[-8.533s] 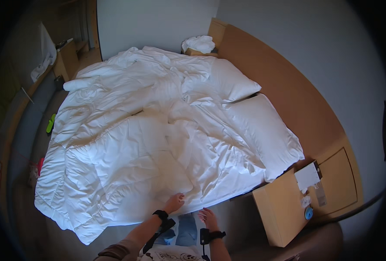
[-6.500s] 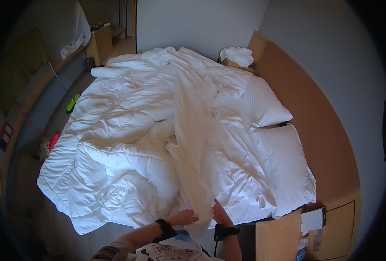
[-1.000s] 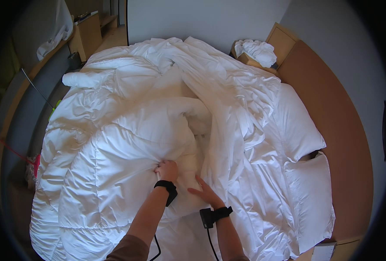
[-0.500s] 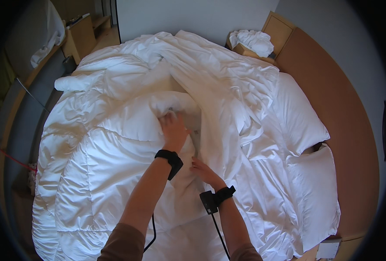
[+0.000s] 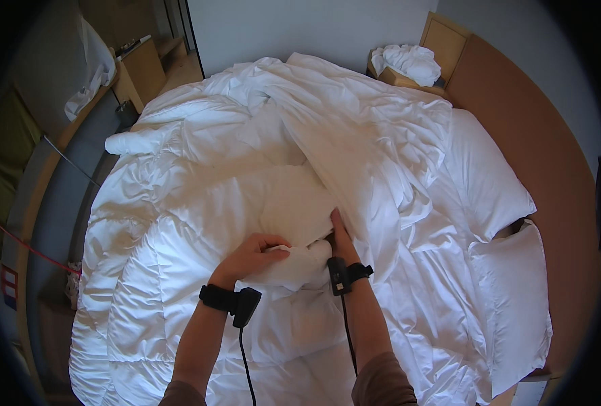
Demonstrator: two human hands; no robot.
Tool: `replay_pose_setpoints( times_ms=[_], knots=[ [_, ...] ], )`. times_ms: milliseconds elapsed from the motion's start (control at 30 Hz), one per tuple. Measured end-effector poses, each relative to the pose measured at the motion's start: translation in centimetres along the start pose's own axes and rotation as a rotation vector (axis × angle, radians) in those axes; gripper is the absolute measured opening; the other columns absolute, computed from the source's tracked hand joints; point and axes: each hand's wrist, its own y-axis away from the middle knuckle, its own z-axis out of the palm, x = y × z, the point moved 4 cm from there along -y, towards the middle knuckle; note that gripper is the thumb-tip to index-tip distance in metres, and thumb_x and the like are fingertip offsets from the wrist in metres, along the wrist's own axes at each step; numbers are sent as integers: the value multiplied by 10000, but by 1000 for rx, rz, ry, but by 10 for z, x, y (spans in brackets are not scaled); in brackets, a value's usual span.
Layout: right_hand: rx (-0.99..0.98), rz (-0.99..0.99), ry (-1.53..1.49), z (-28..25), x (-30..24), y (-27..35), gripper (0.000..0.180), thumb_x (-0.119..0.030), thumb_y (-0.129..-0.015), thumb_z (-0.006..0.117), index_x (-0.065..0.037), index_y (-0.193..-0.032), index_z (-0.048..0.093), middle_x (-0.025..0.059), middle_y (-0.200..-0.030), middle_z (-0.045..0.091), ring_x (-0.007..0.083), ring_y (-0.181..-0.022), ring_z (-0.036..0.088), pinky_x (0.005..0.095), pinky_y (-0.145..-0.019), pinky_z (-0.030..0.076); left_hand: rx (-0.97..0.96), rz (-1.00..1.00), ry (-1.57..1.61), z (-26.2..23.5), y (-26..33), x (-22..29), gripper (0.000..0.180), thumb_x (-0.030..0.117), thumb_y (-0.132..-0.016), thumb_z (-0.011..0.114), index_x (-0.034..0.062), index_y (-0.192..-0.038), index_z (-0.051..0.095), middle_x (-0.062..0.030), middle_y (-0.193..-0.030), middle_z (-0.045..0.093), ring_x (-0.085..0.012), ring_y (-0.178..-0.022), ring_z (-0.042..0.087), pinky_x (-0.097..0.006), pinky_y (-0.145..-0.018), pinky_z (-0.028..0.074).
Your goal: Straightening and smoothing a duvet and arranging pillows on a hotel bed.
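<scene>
On the bed [image 5: 419,321], inside its edges, my left hand [image 5: 250,256] pinches the quilt [image 5: 179,287]; I cannot tell if right hand [image 5: 343,243] grips.

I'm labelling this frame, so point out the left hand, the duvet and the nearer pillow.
Left hand [image 5: 248,260]: head view, back.
Duvet [image 5: 182,247]: head view, upper surface.
Nearer pillow [image 5: 516,308]: head view, middle.

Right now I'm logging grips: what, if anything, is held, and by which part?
The left hand pinches a raised fold of the white quilt; the right hand is beside that fold, but whether it grips cannot be told.
</scene>
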Motion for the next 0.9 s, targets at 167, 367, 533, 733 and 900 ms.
replay_pose_setpoints(
  times_ms=[167,367,533,733,900],
  knots=[
    [218,-254,409,-12,-82,8,531,-188,-712,712,-19,-1162,485,121,-1091,543,242,-1002,528,327,-850,442,88,-38,-361,19,-21,-1,304,251,-804,573,-6,-964,602,-137,-931,617,-245,-813,584,-301,-749,443],
    [221,-431,1081,23,-126,32,426,-306,-772,619,15,-1047,567,139,-997,586,230,-916,552,305,-814,417,338,290,-854,115,-60,12,715,423,-771,600,51,-1309,310,-222,-1310,350,-341,-1222,339,-485,-928,328],
    [16,-181,1926,-86,-79,32,649,-459,-787,569,-27,-1253,436,214,-1307,386,311,-1261,296,350,-1046,204,97,-181,-978,90,-96,-84,733,484,-697,629,50,-1236,387,-188,-1269,395,-314,-1205,352,-562,-917,282],
    [262,-289,1557,-146,-43,39,602,-413,-760,616,18,-1165,505,187,-960,619,290,-918,592,359,-797,442,169,-129,-928,128,-85,-72,413,395,-700,647,55,-928,593,-137,-998,597,-303,-991,541,-493,-790,418],
    [90,-77,1227,-108,-22,32,269,-268,-783,628,-7,-721,611,21,-590,558,85,-540,491,238,-497,363,145,-212,-1021,114,-94,-131,286,271,-705,656,55,-888,616,-151,-887,626,-332,-833,598,-396,-713,474]
  ],
)
